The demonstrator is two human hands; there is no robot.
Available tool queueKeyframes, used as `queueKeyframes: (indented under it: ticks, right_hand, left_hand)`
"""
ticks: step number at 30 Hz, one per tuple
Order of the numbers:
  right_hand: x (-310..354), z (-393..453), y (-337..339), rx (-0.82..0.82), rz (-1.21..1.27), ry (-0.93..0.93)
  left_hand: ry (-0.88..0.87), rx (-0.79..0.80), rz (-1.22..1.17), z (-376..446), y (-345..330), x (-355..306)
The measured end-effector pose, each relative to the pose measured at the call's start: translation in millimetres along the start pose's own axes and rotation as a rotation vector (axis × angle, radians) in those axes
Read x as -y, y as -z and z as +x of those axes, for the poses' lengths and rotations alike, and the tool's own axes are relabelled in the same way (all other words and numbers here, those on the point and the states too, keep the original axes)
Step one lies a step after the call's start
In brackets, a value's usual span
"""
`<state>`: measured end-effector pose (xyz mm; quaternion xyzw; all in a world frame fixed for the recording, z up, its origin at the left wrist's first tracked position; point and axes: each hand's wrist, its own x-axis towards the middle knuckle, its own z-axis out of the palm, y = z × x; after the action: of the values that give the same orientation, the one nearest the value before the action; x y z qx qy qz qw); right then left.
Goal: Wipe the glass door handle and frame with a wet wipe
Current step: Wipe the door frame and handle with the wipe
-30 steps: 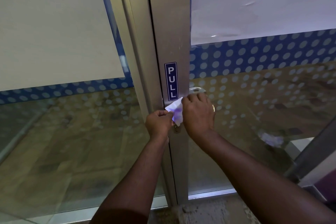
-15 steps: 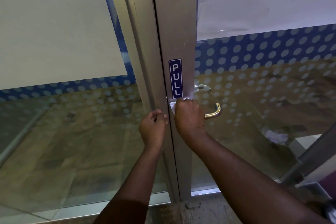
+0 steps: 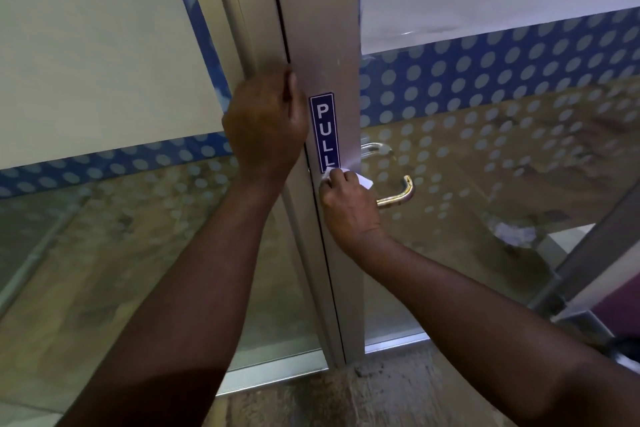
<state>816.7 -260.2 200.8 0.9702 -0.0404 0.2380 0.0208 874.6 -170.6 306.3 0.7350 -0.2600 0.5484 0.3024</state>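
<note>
Two hands are at the brushed aluminium door frame [image 3: 322, 45], and only one of them is cleaning. The right hand [image 3: 346, 208] is curled closed around a crumpled white wet wipe [image 3: 363, 180], pressing it to the frame just under the blue vertical "PULL" sticker [image 3: 325, 132]; a corner of the wipe pokes out toward the curved brass-coloured lever handle [image 3: 398, 194], which lies just beside the knuckles and is not in the grip. The left hand [image 3: 265, 125] is loosely fisted against the frame's left edge, higher up; whether it holds anything I cannot tell. Judging by this, the frame is being wiped mid-height. The long stretches above and below look still to do, and no sign shows whether the handle is clean.
</note>
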Motion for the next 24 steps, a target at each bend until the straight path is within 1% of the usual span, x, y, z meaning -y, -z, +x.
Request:
queueKeyframes:
  ticks: [2,4,8,10,12,14,16,18,20,22,24]
  right_hand:
    - [-1,2,1,0.012,0.078,-0.069]
    - [-3,4,1,0.001,0.191,-0.171]
    - [-6,11,0,-0.002,0.363,-0.396]
    - [-9,15,2,0.035,0.473,-0.521]
    - [-12,17,4,0.051,0.512,-0.565]
    - [-8,14,7,0.042,0.470,-0.512]
    - [0,10,7,0.022,0.344,-0.377]
    - [8,9,4,0.049,0.204,-0.241]
    - [13,5,2,0.089,-0.007,-0.135]
    - [17,1,9,0.138,-0.203,-0.105]
    - [21,1,13,0.159,-0.308,-0.108]
  left_hand:
    - [-0.159,-0.028,0.106,15,-6,6]
    - [-0.248,-0.081,0.184,31,-11,9]
    - [-0.281,-0.177,0.223,62,-15,12]
    - [-0.275,-0.217,0.255,74,-16,13]
    - [-0.258,-0.209,0.261,82,-16,11]
    - [-0.207,-0.111,0.260,86,-18,8]
    - [-0.153,-0.017,0.296,86,-20,8]
    - [-0.127,0.008,0.331,86,-22,9]
    - [-0.128,0.009,0.351,86,-23,9]
    - [-0.126,0.022,0.367,86,-24,7]
    - [-0.109,0.072,0.404,86,-26,7]
